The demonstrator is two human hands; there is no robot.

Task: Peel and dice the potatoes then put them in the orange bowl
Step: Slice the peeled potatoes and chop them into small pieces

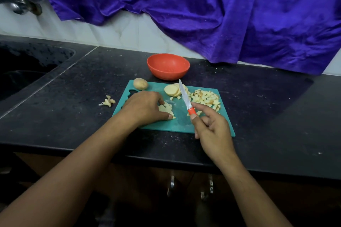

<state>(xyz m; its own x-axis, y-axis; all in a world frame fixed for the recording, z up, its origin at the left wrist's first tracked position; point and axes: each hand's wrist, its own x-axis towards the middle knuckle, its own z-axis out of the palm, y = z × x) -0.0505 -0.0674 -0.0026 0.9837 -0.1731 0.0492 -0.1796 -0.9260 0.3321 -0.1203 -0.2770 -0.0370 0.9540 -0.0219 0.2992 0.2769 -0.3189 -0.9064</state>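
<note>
A flat teal plastic board (166, 125) with rounded corners lies at mid-frame on a speckled black stone counter (73, 116) dusted with pale crumbs. Just above it sits the bowl (168, 66) - round, smooth, orange, matte inside.

At the board's upper left corner rests a whole potato (140, 84), oval and tan-skinned. Right of it a short stack of pale round slices (172, 90) leans over, and further right spreads a loose pile of small, blocky dice (205, 98), all on the board and apart from the bowl.

The left hand (145, 107) lies palm down on the board's left half, fingers and thumb curled round a small heap (167, 109) of cut pieces and covering part of it. The right hand (212, 129), lower right of the board, grips a knife (184, 96) by its orange handle between thumb and fingers. The narrow, shiny blade points up the frame and crosses in front of the slices.

Left of the board a few curled peels (108, 101) lie on the counter. A dark sunken sink (27, 64) fills the left edge, with a metal tap (20, 5) above it - blurred. A creased, glossy purple cloth (203, 14) hangs over the white tiled wall. Two metal handles (171, 186) show below the counter edge.
</note>
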